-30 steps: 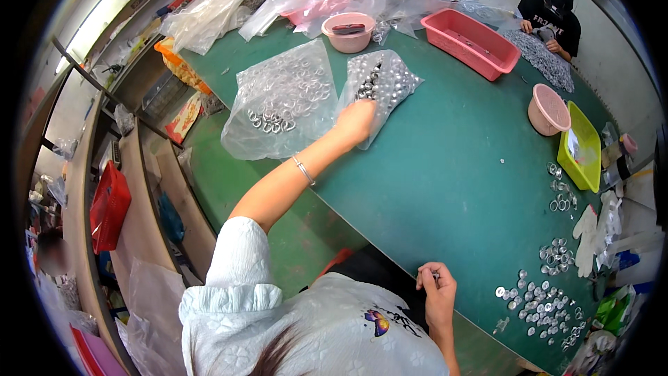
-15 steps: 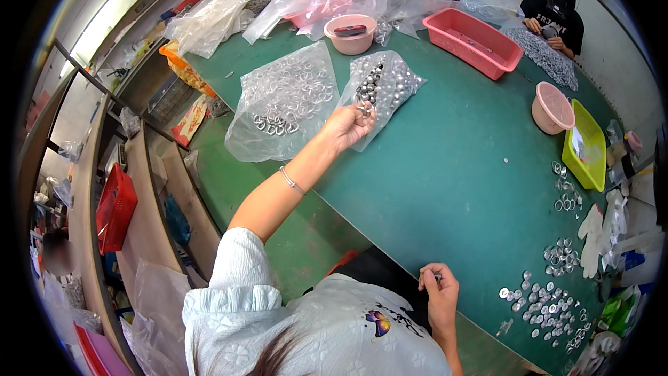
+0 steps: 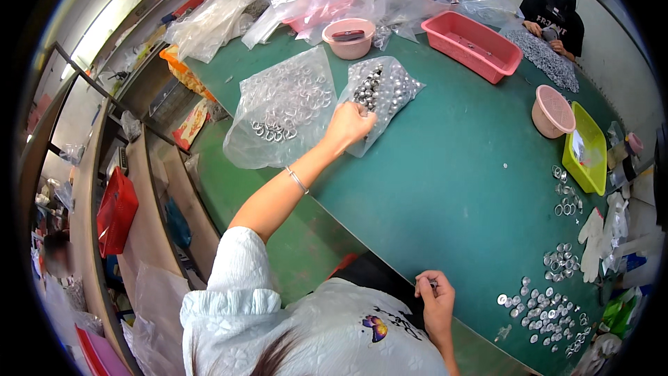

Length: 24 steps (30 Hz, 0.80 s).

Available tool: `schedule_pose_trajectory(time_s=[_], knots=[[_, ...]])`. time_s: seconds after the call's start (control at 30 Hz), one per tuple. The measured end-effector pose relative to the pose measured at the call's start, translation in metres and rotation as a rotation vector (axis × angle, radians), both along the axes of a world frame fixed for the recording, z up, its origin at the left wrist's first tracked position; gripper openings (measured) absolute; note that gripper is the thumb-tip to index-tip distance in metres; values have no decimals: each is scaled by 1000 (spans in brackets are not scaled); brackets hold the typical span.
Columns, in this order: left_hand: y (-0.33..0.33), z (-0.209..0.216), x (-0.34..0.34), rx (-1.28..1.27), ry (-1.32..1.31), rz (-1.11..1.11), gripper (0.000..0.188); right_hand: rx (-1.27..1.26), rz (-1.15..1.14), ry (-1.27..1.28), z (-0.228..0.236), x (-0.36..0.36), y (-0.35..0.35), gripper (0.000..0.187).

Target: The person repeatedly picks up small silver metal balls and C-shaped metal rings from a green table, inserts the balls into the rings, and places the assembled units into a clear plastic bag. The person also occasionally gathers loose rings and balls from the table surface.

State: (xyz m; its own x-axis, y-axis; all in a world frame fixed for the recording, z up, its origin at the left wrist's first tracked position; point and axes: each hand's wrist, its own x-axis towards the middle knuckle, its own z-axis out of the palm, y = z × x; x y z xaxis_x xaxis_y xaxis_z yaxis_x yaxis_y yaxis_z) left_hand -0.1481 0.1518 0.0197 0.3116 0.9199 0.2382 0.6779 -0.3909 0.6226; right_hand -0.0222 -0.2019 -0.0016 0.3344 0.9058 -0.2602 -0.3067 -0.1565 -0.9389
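My left hand reaches far across the table, closed, at the near end of a clear plastic bag of shiny silver and dark metal balls. Its fingertips are turned away, so what they hold is hidden. Left of it lies a larger clear bag with many small silver rings. My right hand is closed near the table's front edge. A small metallic bit shows at its fingers, too small to name.
Silver discs and rings lie loose at the right. Beyond stand a pink tray, a pink bowl, a pink basket and a yellow-green basket. A person works at the far right corner.
My left hand has turned, its fingers now bent down by the ball bag; a small silvery thing showed at the fingertips before. My right hand has shifted slightly left and down.
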Motion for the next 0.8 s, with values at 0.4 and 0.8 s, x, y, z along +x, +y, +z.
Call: schedule_pose_trajectory(time_s=[0.4, 0.8], knots=[[16, -16, 3, 141, 324, -322, 17, 9, -10, 10, -2, 1, 0, 9], [25, -15, -1, -612, -509, -232, 20, 24, -18, -18, -7, -2, -1, 9]])
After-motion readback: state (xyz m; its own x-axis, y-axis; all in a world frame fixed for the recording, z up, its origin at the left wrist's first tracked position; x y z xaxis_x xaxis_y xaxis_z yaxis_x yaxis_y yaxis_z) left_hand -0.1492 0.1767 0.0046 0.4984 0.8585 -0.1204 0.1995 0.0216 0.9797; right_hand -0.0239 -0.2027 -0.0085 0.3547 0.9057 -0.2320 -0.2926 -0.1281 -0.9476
